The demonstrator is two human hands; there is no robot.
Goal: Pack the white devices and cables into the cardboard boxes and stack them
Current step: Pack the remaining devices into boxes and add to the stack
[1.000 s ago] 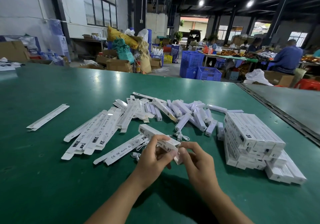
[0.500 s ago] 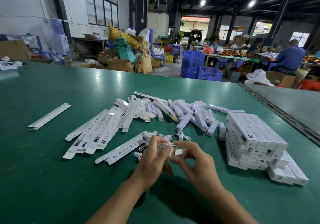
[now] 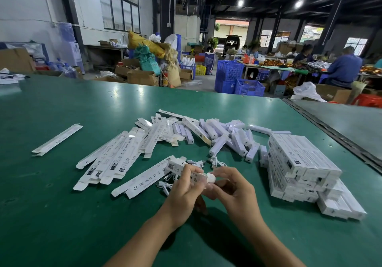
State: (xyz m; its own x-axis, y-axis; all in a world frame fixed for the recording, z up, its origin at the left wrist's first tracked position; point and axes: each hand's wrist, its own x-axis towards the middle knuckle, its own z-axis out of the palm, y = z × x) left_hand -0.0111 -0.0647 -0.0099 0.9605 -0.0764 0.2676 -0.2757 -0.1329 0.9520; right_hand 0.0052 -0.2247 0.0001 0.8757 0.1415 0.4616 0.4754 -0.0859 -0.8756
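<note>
— Down at the near middle of the green table (image 3: 62, 215), the left hand (image 3: 182, 190) grips the carton (image 3: 175, 166), its long axis running up-left, away from the body.
— And the right hand (image 3: 233, 188)?
— Pinching what looks like a white device (image 3: 211, 178) end-on at the carton's near mouth, touching it, lined up along that axis.
— So the right does the pushing, I'd say. Room?
— Cables (image 3: 165, 185) lie just left, flat cartons (image 3: 107, 159) beyond. The packed stack (image 3: 299, 163) sits right, nearer the right hand, bare table between. I'd swing it there once closed.
</note>
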